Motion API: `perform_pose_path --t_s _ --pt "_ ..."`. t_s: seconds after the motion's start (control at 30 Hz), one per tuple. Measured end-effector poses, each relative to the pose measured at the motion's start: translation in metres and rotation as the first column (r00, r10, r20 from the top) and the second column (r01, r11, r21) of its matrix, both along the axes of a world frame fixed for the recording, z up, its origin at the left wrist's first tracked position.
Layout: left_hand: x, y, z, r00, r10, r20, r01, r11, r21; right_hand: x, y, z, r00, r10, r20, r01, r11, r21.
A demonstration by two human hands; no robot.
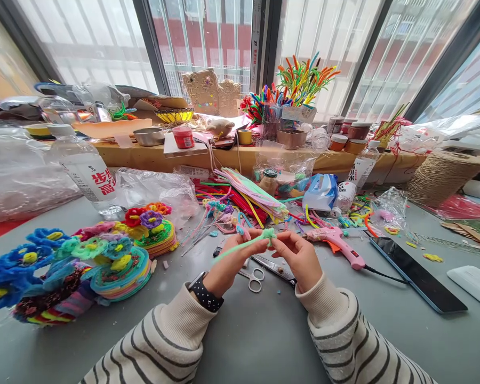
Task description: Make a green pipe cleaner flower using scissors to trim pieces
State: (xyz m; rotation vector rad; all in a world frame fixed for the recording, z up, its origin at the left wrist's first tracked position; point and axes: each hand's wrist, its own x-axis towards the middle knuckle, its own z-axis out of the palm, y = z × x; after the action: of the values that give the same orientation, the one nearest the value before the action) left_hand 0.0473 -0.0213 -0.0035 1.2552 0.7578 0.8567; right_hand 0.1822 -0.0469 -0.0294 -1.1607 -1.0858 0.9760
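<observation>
My left hand (228, 266) and right hand (298, 258) are both up over the grey desk (244, 341), close together, just above centre of view. Both pinch one pale green fuzzy pipe cleaner (248, 242): left grip narrow, fingertips closed on the straight stem; right grip narrow too, fingertips closed on the curled end at the top, where the wire bunches into a small knot. The stem runs down-left from that knot, past my left fingers, free end in the air.

Left wrist has a black dotted watch band (206, 293). Both sleeves are cream with dark stripes.

Directly under the hands, lying flat on the desk: small silver scissors (260, 274), partly hidden by my left hand. Right of my right hand, a pink hot glue gun (336, 242) lies on its side, its black cord trailing right. Beyond it, a dark flat phone (416, 272) lies face up.

Left side of the desk: a pile of finished pipe-cleaner flowers in blue, green, pink and yellow (84, 261), well apart from the hands. Behind the hands, a loose heap of mixed-colour pipe cleaners (248, 200). A clear plastic water bottle with red lettering (86, 170) stands at back left.
</observation>
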Motion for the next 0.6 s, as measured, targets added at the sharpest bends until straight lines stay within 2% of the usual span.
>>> perform_pose_path --t_s 0.07,0.2,0.3,0.4,0.47,0.53,0.6 --pt "-0.001 0.0 0.002 0.997 0.05 -0.055 -0.049 0.998 0.025 0.001 0.0 0.0 0.998 0.021 0.056 -0.022 1.0 0.015" --pt "-0.004 0.0 0.003 0.984 0.088 -0.156 -0.078 0.994 0.072 0.005 0.0 0.001 0.974 -0.016 0.225 0.001 0.998 0.064" --pt "-0.004 -0.001 0.0 0.991 0.073 -0.108 -0.07 0.997 0.031 0.007 -0.001 0.002 0.946 -0.027 0.322 -0.002 0.996 0.089" --pt "-0.002 -0.001 -0.003 0.999 0.024 0.044 -0.018 0.993 -0.12 0.005 -0.001 0.0 0.952 -0.047 0.303 0.023 0.996 0.081" --pt "-0.001 -0.001 -0.005 0.994 0.04 0.105 -0.018 0.978 -0.206 0.003 -0.001 -0.001 0.968 -0.044 0.248 0.031 0.998 0.054" --pt "0.0 0.0 -0.006 0.99 0.094 0.102 -0.068 0.971 -0.229 0.002 0.0 -0.002 0.98 -0.021 0.2 0.017 1.0 0.026" --pt "0.001 0.001 -0.007 0.987 0.144 0.07 -0.128 0.974 -0.189 0.002 0.0 -0.003 0.977 0.002 0.213 -0.006 1.0 0.019"
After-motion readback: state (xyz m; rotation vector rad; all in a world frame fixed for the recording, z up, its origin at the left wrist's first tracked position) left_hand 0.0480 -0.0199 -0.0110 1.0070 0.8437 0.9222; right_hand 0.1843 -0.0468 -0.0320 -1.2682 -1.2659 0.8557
